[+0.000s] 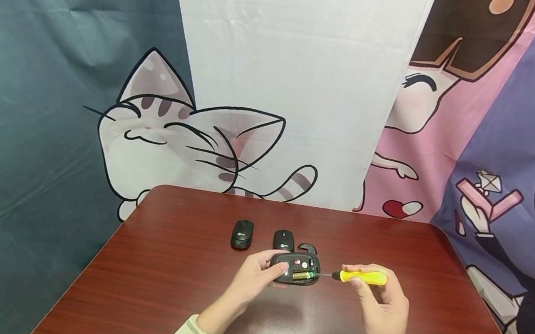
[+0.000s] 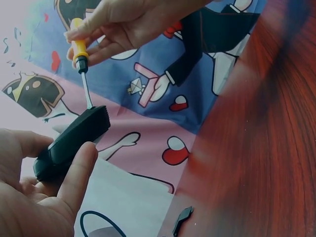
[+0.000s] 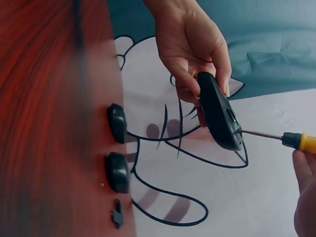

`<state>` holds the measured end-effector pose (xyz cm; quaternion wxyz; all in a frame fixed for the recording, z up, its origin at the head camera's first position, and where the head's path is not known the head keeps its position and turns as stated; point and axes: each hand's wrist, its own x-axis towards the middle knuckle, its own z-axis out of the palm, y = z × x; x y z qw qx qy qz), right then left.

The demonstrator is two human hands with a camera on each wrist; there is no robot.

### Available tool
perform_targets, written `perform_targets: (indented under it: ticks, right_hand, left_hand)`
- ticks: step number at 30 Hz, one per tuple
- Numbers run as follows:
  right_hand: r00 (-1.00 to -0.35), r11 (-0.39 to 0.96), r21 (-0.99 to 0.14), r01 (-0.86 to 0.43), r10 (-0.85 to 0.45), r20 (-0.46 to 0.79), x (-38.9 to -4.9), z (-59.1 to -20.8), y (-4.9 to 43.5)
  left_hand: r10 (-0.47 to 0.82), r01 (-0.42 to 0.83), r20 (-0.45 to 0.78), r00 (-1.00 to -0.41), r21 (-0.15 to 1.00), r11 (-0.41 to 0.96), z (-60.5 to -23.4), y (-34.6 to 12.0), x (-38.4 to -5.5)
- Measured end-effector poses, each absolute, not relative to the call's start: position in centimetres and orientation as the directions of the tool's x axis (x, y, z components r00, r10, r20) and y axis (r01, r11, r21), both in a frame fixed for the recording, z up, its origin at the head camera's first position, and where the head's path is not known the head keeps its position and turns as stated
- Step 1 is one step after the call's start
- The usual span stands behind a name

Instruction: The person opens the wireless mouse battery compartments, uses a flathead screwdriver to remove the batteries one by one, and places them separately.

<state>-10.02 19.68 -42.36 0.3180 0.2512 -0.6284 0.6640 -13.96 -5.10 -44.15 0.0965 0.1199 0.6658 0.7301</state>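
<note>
A black computer mouse (image 1: pixel 281 271), underside up with its battery bay uncovered, is gripped by my left hand (image 1: pixel 256 272) above the table. A green and gold battery (image 1: pixel 302 275) lies in the bay. My right hand (image 1: pixel 382 304) holds a screwdriver (image 1: pixel 363 277) by its yellow handle. The thin metal shaft (image 3: pixel 261 134) points left, its tip at the end of the battery bay. In the left wrist view, the mouse (image 2: pixel 74 143) is seen edge-on and hides the bay. Whether the tip touches the battery itself, I cannot tell.
Two more black mice, one on the left (image 1: pixel 242 234) and one partly behind the held mouse (image 1: pixel 284 239), rest on the reddish-brown table (image 1: pixel 163 276). A small black cover (image 1: pixel 308 248) lies beside them. Behind the table hangs a printed cloth (image 1: pixel 296 83).
</note>
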Motion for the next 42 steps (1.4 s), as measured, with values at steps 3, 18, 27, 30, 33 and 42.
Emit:
perform_targets:
  ticks: [3, 18, 27, 30, 33, 42]
  right_hand:
    - [-0.700, -0.148, -0.684, -0.714, 0.139, 0.701, -10.1, -42.5, 19.7]
    - [-0.793, -0.405, -0.683, -0.608, 0.262, 0.550, -10.6, -43.8, 19.7]
    - [-0.858, -0.423, -0.750, -0.509, 0.320, 0.402, -10.6, -44.0, 19.8]
    - [-0.856, -0.457, -0.725, -0.516, 0.314, 0.411, -10.6, -44.1, 19.9]
    - [-0.852, -0.481, -0.703, -0.524, 0.301, 0.429, -10.6, -44.0, 19.7]
    - [-0.861, -0.500, -0.702, -0.506, 0.248, 0.444, -10.6, -43.7, 18.5]
  left_hand:
    - [0.306, 0.026, 0.057, -0.950, 0.994, -0.104, -44.2, -5.0, -14.0]
    - [0.304, 0.022, 0.046, -0.952, 0.996, -0.081, -44.1, -4.7, -14.1]
    - [0.302, 0.021, 0.044, -0.952, 0.997, -0.076, -44.2, -4.5, -14.2]
    - [0.305, 0.025, 0.045, -0.951, 0.997, -0.069, -44.1, -4.5, -14.3]
    - [0.302, 0.024, 0.042, -0.952, 0.998, -0.065, -44.1, -4.4, -14.3]
    - [0.349, -0.023, 0.030, -0.936, 0.989, -0.146, -44.1, -3.6, -14.1]
